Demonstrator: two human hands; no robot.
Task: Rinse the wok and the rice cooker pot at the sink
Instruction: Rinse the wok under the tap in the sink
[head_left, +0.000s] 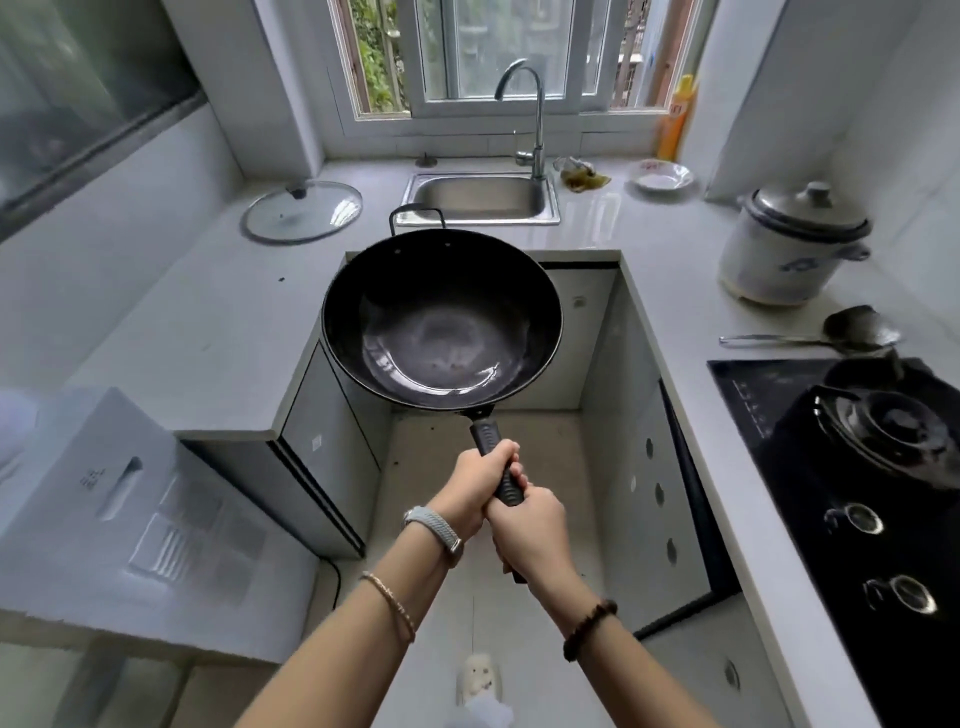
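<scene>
both hands are gripping the one long handle (487, 432) of the black wok (441, 322). the left hand (480, 480) is wrapping it nearer the bowl and the right hand (524, 525) is curling round it just behind, the two touching. the doubled grip is probably sharing the weight of a wide pan that is hanging out in front of the body, over the floor gap between the counters, roughly level. its small loop handle is pointing at twelve o'clock, toward the steel sink (478, 195), which is sitting just beyond the wok's far rim under one curved tap (535, 119). no water is running that i can see, so rinsing is judged not yet begun.

the single rice cooker (789, 249) is standing at two o'clock on the counter with its lid on, so its pot is lying out of sight.

counting the rest: one glass lid (303, 210) is lying flat at eleven o'clock, one metal turner (831, 335) at three, one gas hob (857, 467) with two knobs at four, and one white bowl (662, 176) and one yellow bottle (675, 119) at one o'clock.
</scene>
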